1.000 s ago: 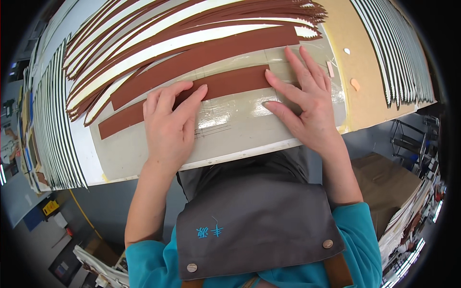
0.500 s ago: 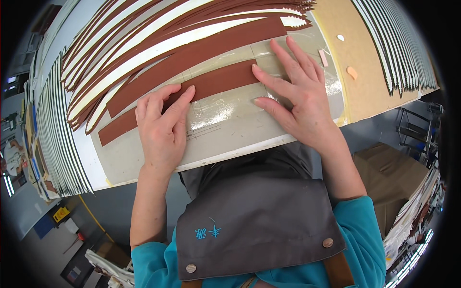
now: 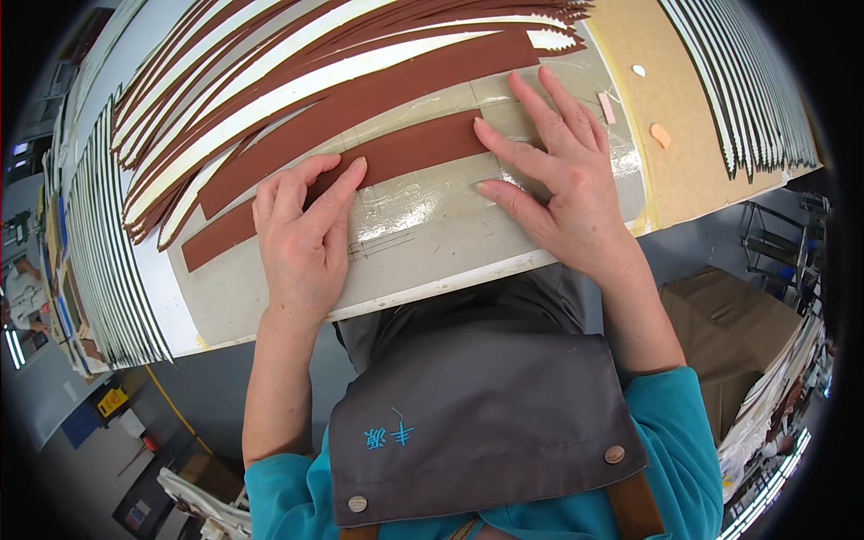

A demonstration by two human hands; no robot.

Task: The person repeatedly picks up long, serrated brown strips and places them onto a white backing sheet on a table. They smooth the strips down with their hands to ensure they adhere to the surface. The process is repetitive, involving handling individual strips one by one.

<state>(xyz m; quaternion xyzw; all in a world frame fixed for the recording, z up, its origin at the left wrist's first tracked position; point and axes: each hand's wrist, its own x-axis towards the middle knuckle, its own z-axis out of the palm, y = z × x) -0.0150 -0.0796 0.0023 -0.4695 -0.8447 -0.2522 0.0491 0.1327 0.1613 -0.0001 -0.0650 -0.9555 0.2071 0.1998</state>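
Observation:
A narrow reddish-brown strip (image 3: 409,153), of fabric or thin leather, lies on a grey work mat (image 3: 432,243) with pencilled lines. My left hand (image 3: 303,236) is closed on this strip, its thumb and bent fingers pinching it left of the middle. At the strip's right end, my right hand (image 3: 569,184) has its fingers spread, the index fingertip touching the end and the thumb resting lower on the mat. Just beyond lies a second, longer brown strip (image 3: 396,85); the right hand's upper fingertips reach close to its right end.
A pile of brown-and-white strips with zigzag ends (image 3: 207,108) covers the far left. Dark-edged white strips hang at the left (image 3: 117,261) and far right (image 3: 747,99). A pink piece (image 3: 607,108) and an orange scrap (image 3: 660,136) lie right of my right hand. Brown sheets (image 3: 729,333) are stacked at right.

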